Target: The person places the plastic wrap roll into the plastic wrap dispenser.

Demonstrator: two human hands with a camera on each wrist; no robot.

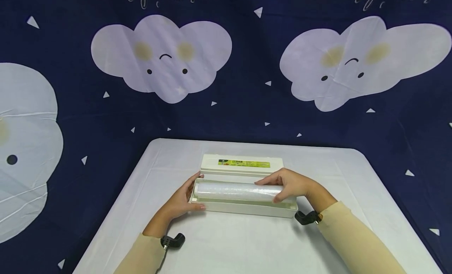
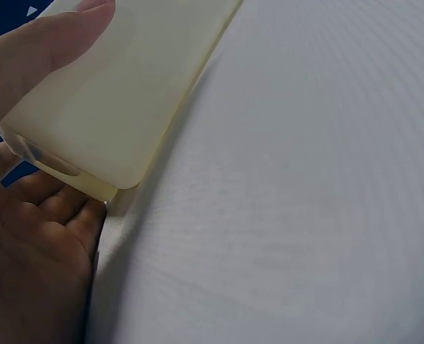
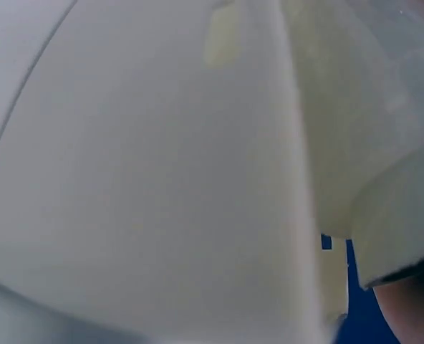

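A long off-white box (image 1: 243, 210) lies across the table with its top off or folded back. Inside it is a roll of plastic wrap (image 1: 226, 190). My left hand (image 1: 180, 201) grips the box's left end, thumb along the front wall and fingers around the far side. In the left wrist view the thumb presses on the box wall (image 2: 119, 100). My right hand (image 1: 291, 183) holds the roll near its right end, thumb on the near side and fingers over the far side. Close up in the right wrist view stands the box wall (image 3: 155, 179), with the roll (image 3: 405, 79) beyond it.
Right behind the box lies its off-white lid (image 1: 208, 164) with a yellow-green label (image 1: 243, 163). A white cloth covers the table (image 1: 233, 246). A dark blue cloud-patterned backdrop (image 1: 247, 62) hangs past the far edge. Each wrist wears a black camera mount (image 1: 173, 240).
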